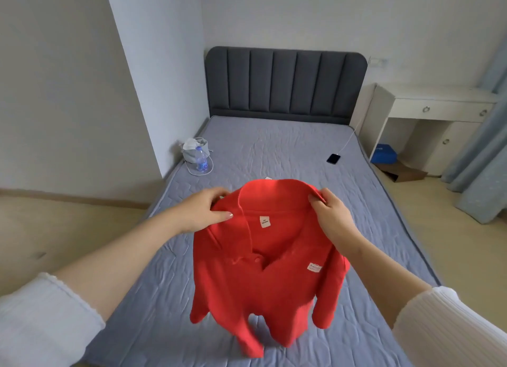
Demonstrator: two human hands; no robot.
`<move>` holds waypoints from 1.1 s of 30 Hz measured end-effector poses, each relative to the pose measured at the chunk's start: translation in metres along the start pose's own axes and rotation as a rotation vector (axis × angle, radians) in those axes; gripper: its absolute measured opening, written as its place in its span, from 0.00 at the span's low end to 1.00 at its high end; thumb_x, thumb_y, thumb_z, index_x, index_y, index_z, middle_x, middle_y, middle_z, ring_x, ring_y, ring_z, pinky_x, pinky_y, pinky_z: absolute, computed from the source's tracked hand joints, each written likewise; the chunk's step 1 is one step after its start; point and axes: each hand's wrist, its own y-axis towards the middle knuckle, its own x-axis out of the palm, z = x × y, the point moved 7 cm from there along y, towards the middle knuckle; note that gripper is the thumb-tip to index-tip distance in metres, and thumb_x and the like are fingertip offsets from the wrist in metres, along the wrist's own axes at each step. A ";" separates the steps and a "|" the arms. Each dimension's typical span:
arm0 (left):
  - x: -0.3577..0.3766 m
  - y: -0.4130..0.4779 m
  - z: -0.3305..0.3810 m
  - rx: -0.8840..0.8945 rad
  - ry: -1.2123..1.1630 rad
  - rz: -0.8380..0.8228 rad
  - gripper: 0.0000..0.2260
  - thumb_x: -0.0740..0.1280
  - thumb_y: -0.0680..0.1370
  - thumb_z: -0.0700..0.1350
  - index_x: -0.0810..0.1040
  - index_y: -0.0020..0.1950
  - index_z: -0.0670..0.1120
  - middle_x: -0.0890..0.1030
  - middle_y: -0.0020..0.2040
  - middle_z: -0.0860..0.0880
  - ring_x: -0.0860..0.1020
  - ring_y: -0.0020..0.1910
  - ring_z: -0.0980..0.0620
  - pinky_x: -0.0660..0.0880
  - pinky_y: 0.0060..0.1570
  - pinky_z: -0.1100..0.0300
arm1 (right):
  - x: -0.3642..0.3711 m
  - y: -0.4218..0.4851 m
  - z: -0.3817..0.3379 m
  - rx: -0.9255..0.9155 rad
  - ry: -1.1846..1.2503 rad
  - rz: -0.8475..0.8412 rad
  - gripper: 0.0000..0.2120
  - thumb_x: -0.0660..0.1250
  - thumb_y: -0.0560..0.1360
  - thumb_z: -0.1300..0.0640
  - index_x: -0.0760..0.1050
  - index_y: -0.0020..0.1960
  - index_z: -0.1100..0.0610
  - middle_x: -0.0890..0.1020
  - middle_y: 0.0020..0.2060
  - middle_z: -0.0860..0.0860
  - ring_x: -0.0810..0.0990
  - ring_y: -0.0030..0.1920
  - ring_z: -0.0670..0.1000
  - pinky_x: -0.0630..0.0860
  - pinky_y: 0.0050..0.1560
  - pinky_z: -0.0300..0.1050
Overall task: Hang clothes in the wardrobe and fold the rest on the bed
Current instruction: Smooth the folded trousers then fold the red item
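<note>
A bedroom with pale walls and a light wood floor (pixel 49 229). A bed (pixel 274 147) fills the middle, its bare mattress covered in quilted grey-blue fabric, with a dark grey padded headboard (pixel 285 84) against the far wall. Near the mattress's left edge sit a small grey bag (pixel 192 154) and, just in front of it, a clear water bottle (pixel 201 160) with a blue label. Near the right edge lies a dark phone (pixel 333 158), with a white cable (pixel 349 140) running from it towards the headboard. Right of the bed stands a white desk (pixel 439 103) with drawers; a blue object (pixel 385 152) and a flattened cardboard box (pixel 403 173) lie on the floor beneath it. Grey-blue curtains (pixel 482 147) hang at the far right.

Over the near half of the bed, a person holds up a red collared shirt (pixel 269 284). The left hand (pixel 203 213) pinches one shoulder, fingers curled around the fabric; the right hand (pixel 329 213) grips the other shoulder the same way. The shirt hangs down, sleeves dangling. Both forearms wear white ribbed sleeves.

A small white tag (pixel 264 221) inside the collar and a white patch (pixel 314 268) on the chest carry writing too blurred to read.
</note>
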 end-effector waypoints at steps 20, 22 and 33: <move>0.067 0.059 -0.133 -0.221 0.379 -0.243 0.05 0.70 0.74 0.45 0.78 0.43 0.45 0.75 0.37 0.50 0.73 0.40 0.51 0.65 0.34 0.63 | 0.106 0.001 0.137 0.542 -0.011 -0.529 0.08 0.56 0.67 0.74 0.70 0.38 0.64 0.74 0.35 0.59 0.73 0.36 0.56 0.69 0.39 0.47; 0.089 0.080 -0.162 -0.309 0.406 -0.160 0.07 0.70 0.74 0.48 0.79 0.49 0.46 0.74 0.45 0.48 0.74 0.48 0.48 0.66 0.42 0.62 | 0.122 0.025 0.167 0.505 -0.160 -0.436 0.06 0.59 0.67 0.72 0.73 0.38 0.64 0.74 0.32 0.58 0.72 0.36 0.55 0.67 0.38 0.45; 0.201 0.199 -0.274 -0.943 -0.527 0.144 0.02 0.53 0.82 0.46 0.64 0.53 0.51 0.75 0.44 0.43 0.79 0.37 0.47 0.78 0.30 0.51 | 0.197 0.156 0.282 0.599 -0.168 -0.167 0.11 0.52 0.77 0.62 0.73 0.52 0.59 0.78 0.43 0.60 0.78 0.44 0.60 0.76 0.47 0.51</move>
